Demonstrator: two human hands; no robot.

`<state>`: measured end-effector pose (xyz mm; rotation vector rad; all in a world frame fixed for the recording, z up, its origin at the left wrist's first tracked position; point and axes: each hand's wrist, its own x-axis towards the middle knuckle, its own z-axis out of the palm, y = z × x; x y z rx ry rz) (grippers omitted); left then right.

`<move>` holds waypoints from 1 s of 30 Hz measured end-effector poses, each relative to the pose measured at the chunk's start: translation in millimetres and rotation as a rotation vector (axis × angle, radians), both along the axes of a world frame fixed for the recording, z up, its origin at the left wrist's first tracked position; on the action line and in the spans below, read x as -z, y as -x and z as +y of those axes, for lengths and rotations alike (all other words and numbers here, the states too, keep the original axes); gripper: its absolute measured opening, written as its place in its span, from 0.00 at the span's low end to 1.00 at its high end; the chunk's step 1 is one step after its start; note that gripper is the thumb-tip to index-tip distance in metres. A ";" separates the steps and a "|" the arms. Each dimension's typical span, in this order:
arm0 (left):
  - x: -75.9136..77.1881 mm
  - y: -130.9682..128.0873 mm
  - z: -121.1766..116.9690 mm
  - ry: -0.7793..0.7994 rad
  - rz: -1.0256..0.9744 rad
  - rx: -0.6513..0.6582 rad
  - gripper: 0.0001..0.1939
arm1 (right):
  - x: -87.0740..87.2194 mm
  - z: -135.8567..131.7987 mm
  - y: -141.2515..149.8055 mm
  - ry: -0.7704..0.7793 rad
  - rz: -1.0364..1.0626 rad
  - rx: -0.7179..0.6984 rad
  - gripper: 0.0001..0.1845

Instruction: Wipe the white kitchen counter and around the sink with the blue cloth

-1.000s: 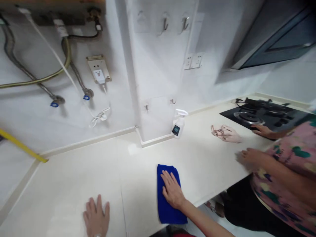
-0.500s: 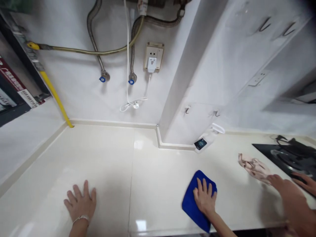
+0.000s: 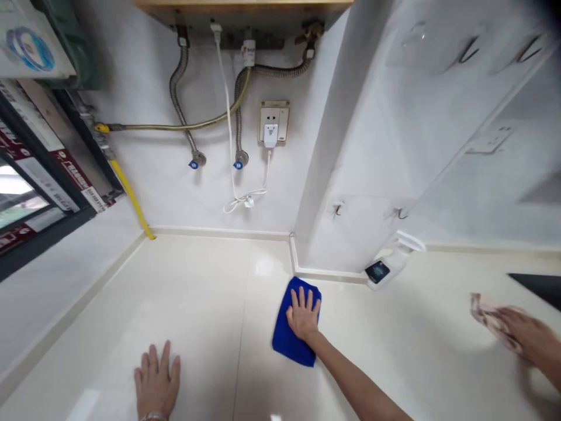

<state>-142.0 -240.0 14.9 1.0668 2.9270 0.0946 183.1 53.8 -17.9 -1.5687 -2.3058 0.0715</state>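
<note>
My left hand (image 3: pixel 156 377) lies flat on the cream stone countertop (image 3: pixel 205 304), fingers spread, a metal bracelet at its wrist. My right hand (image 3: pixel 303 314) presses down on a folded blue microfibre cloth (image 3: pixel 289 342), close to the corner where the wall pillar meets the counter. At the far right, a co-worker's hand (image 3: pixel 523 333) rests on a crumpled pink cloth (image 3: pixel 486 317), and it looks blurred.
A white spray bottle (image 3: pixel 385 268) stands against the pillar. A black gas hob (image 3: pixel 537 286) shows at the right edge. Above the counter's back upstand are a wall socket (image 3: pixel 274 123), braided hoses and a yellow gas pipe (image 3: pixel 130 193).
The view has swung left. My right hand has slid the blue cloth left and toward the wall. The co-worker's hand now lies on the pink cloth. My left hand has barely moved.
</note>
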 end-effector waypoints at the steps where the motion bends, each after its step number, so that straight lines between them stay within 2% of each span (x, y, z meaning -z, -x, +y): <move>1: -0.2 -4.0 -8.7 0.008 0.009 -0.001 0.32 | -2.2 -8.0 16.2 0.018 0.005 -0.062 0.35; 5: -3.9 -24.9 -49.1 -0.021 0.043 -0.076 0.30 | -13.7 -54.0 70.0 0.081 0.027 -0.339 0.36; 9: -14.4 -48.1 -83.4 -0.063 0.014 -0.125 0.30 | -28.2 -109.6 94.1 0.101 0.056 -0.654 0.39; 13: -19.5 -72.2 -102.5 -0.097 -0.024 -0.145 0.30 | -43.4 -145.8 83.4 0.138 0.067 -1.090 0.41; 15: -17.3 -86.2 -107.9 -0.109 -0.028 -0.132 0.29 | -51.5 -149.2 68.1 0.189 0.055 -1.298 0.41; 18: -9.7 -113.5 -117.9 -0.139 -0.006 -0.071 0.28 | -64.4 -137.1 37.5 0.282 0.044 -1.504 0.41; 22: 7.0 -168.1 -151.8 -0.147 0.049 -0.008 0.28 | -72.5 -111.5 -8.0 0.374 0.011 -1.615 0.38; 25: 24.5 -219.1 -191.9 -0.135 0.121 -0.038 0.30 | -63.4 -102.5 -29.2 0.334 -0.068 -1.600 0.36; 27: 36.2 -252.5 -218.2 -0.131 0.185 -0.105 0.33 | -53.0 -104.1 -29.5 0.246 -0.077 -1.592 0.36; 30: 49.3 -294.8 -251.1 -0.115 0.286 -0.237 0.38 | -41.8 -119.7 -7.6 0.079 -0.078 -1.638 0.38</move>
